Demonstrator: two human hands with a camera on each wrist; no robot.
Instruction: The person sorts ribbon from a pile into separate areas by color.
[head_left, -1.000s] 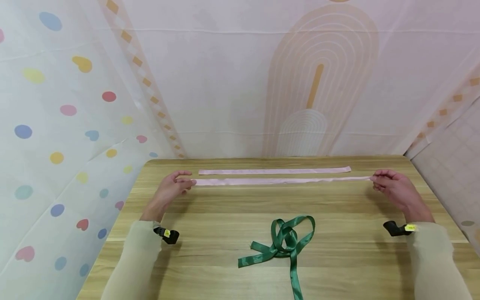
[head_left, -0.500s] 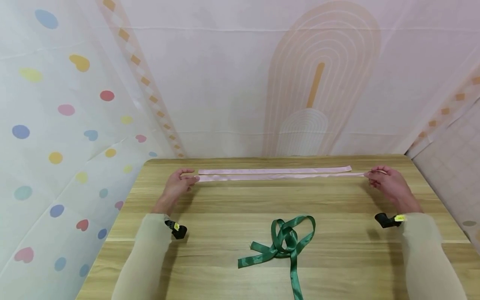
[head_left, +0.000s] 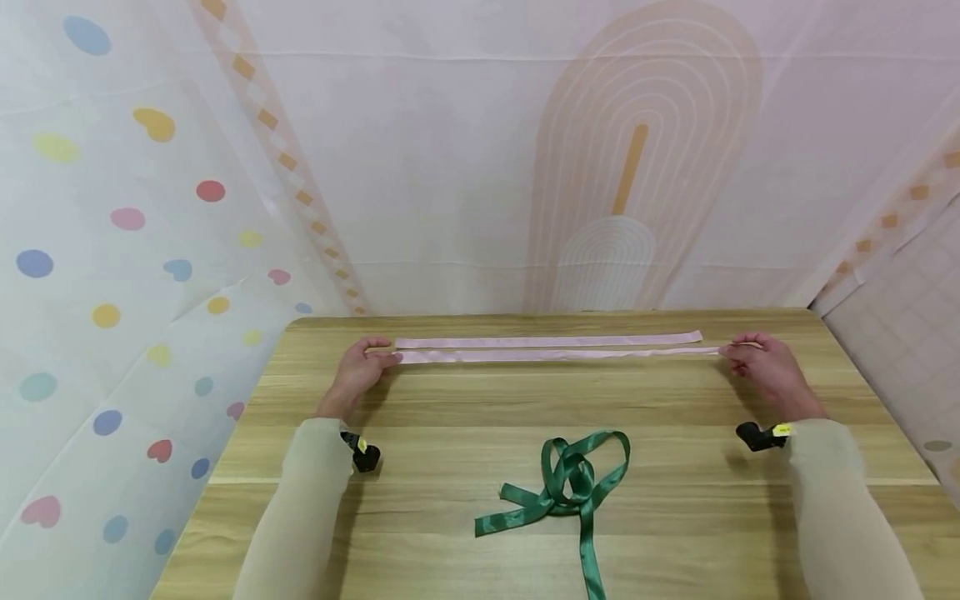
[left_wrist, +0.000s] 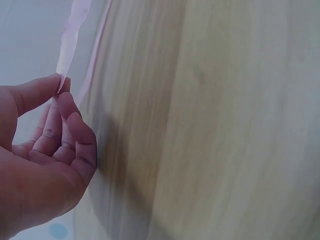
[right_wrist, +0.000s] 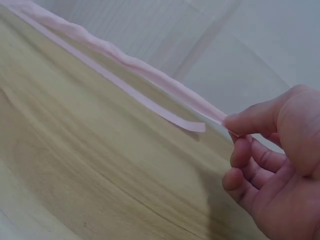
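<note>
Pinching a pink ribbon taut at both ends, left hand at 9 o'clock, right hand at 3, beside a second ribbon at 12 on the worktop; green ribbon at 6.

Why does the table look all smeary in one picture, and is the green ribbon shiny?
In the left wrist view the table is blurred and streaky, only the left hand fairly sharp; in the head view the picture is crisp, and the green ribbon shows pale glints of light on its loops.
</note>
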